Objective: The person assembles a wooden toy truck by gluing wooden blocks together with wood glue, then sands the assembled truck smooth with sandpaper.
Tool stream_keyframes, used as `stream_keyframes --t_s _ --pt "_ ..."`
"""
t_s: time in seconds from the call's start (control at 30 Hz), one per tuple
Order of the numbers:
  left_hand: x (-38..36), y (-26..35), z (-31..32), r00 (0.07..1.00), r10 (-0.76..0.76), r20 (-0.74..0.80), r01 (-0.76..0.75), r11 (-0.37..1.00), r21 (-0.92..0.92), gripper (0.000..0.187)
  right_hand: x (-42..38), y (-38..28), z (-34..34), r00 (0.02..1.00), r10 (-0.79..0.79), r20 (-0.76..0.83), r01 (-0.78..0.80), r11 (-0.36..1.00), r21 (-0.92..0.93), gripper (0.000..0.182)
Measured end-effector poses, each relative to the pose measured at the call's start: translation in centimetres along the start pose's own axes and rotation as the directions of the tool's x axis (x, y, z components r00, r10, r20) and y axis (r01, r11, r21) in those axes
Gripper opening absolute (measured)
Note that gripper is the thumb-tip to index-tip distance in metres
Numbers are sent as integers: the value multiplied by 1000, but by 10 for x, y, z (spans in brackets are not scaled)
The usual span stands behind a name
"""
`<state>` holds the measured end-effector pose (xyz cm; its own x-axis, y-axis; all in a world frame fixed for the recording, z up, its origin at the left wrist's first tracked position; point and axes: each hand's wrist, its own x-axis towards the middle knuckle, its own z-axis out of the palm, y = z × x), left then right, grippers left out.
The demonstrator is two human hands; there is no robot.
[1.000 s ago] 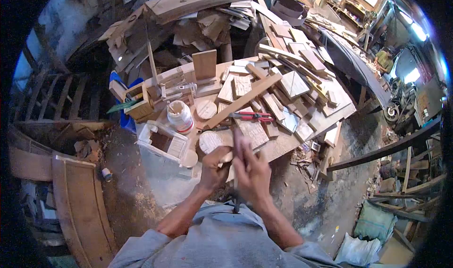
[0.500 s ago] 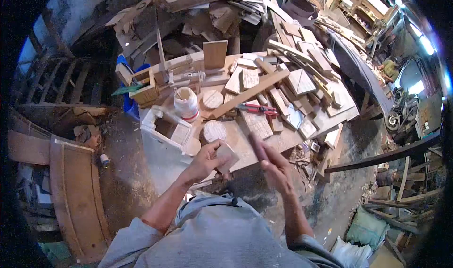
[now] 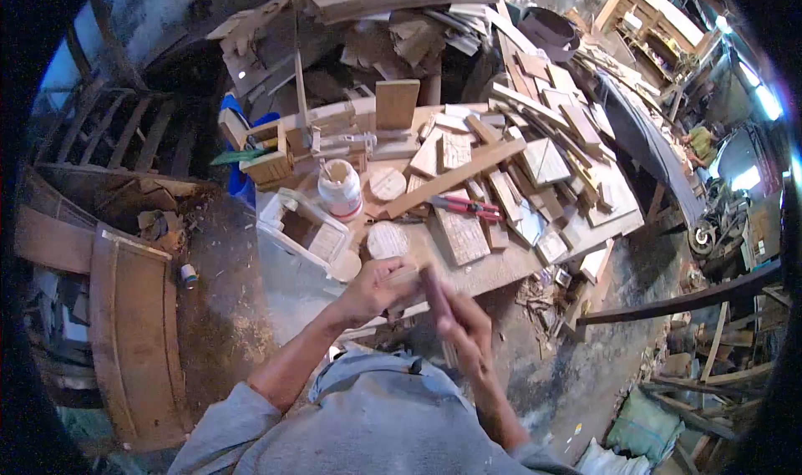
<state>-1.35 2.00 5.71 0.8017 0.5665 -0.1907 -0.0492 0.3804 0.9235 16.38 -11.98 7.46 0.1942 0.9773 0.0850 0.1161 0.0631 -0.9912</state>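
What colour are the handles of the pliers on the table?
Red, seen in the head view: the pliers.

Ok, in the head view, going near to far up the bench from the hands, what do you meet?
Left hand holding a small wood block → round wooden disc → white glue jar → upright wooden board.

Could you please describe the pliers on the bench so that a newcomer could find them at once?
On the cluttered workbench, find the long slat lying diagonally. The pliers lie just beneath it; their red handles stand out among bare wood.
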Motion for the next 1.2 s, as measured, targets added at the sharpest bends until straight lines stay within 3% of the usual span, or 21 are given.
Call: stream_keyframes --t_s 0.07,0.1,0.13,0.2,0.23,0.27,0.3,0.33,0.47,0.5,0.57,0.63,0.7,0.77,0.8,0.87,0.97,1.0,1.1,1.13,1.2 --pt "6 -16 20 993 115 -31 -115 993 -9 24 26 -19 4 995 46 -89 -41 997 58 56" --pt "10 -17 25 982 182 -46 -182 983 -1 24 20 -13 1 997 57 -57 -55 998 29 57" --pt "8 -6 15 995 91 42 -94 992 88 25 18 -2 -2 998 51 -28 -51 999 3 58" --pt "6 2 -3 998 -12 57 7 995 99 27 5 -2 -12 998 1 67 6 994 -109 64" --pt "5 -1 -6 996 -65 58 59 993 98 28 -9 10 -7 999 34 22 -35 999 24 67" --pt "7 -14 3 993 103 56 -111 978 175 28 2 15 -7 1000 26 -14 -26 1000 9 67" --pt "9 -18 9 995 81 52 -89 982 167 27 12 18 -6 998 35 -55 -35 999 0 67" --pt "10 -22 15 997 57 51 -65 985 157 27 28 0 -1 990 91 -112 -79 991 111 69" --pt "7 3 4 999 1 44 -4 998 67 30 7 -1 -13 998 33 54 -30 998 -52 73" --pt "7 6 0 999 -10 35 9 999 31 32 0 14 -12 996 82 31 -84 994 77 70" --pt "15 -28 15 988 156 16 -155 955 252 25 34 25 -11 999 0 -35 0 1000 20 62" --pt "15 -22 29 996 79 41 -78 997 -22 27 65 12 -14 995 27 -92 -30 999 -24 60" --pt "25 -29 19 988 53 -148 -88 967 -239 31 73 4 -10 948 23 -319 50 975 217 63" --pt "32 -23 13 952 1 -306 -133 901 -412 34 68 14 -17 906 -5 -423 188 900 393 68" --pt "28 -15 16 935 -53 -351 -130 869 -477 36 55 18 -21 935 136 -328 41 876 481 71" --pt "30 -13 22 906 -76 -417 -193 801 -566 38 37 22 1 925 129 -357 28 914 405 70" --pt "38 -27 29 883 -10 -470 -217 879 -426 43 35 45 29 924 10 -381 99 959 265 67" --pt "38 -30 36 869 36 -494 -206 933 -295 47 39 43 31 918 -6 -396 116 960 254 65" --pt "29 -14 40 925 109 -365 -124 992 -18 43 56 32 21 921 -37 -387 144 957 253 64" --pt "35 -19 34 953 110 -282 -158 976 -153 39 58 30 18 928 -46 -369 149 955 256 64" --pt "47 -28 35 893 116 -436 -195 971 -141 37 52 36 27 909 -110 -402 157 984 87 63"
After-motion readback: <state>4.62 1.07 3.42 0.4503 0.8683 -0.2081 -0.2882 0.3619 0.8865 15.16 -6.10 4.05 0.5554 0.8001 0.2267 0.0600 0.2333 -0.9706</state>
